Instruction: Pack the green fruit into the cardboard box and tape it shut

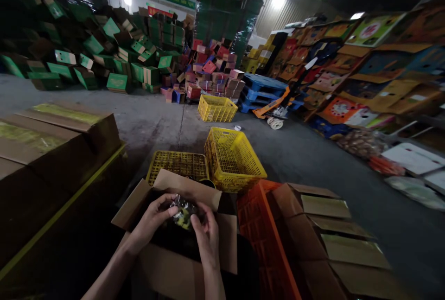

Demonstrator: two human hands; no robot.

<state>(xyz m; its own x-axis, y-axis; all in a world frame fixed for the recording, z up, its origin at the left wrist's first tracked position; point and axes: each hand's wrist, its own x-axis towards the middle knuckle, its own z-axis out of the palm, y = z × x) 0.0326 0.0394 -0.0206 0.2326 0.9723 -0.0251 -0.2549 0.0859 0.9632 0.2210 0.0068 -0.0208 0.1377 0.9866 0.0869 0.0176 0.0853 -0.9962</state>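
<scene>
Between my two hands is a clear plastic bag (183, 213) with yellow-green and dark contents that I cannot identify. My left hand (157, 216) grips the bag's left side with thumb and fingers. On its right side, my right hand (206, 228) holds it, thumb in front and fingers behind. Both hands are over an open cardboard box (170, 263), whose flaps are spread outward. The inside of the box is dark, so what lies in it is hidden.
Yellow crates (236, 156) stand just beyond the box. To the right, an orange crate (262, 239) holds taped cartons (330, 207); more taped cartons (59, 128) are at left. Farther off are a pallet jack (274, 107), blue pallets (264, 84) and heaped green boxes (118, 82).
</scene>
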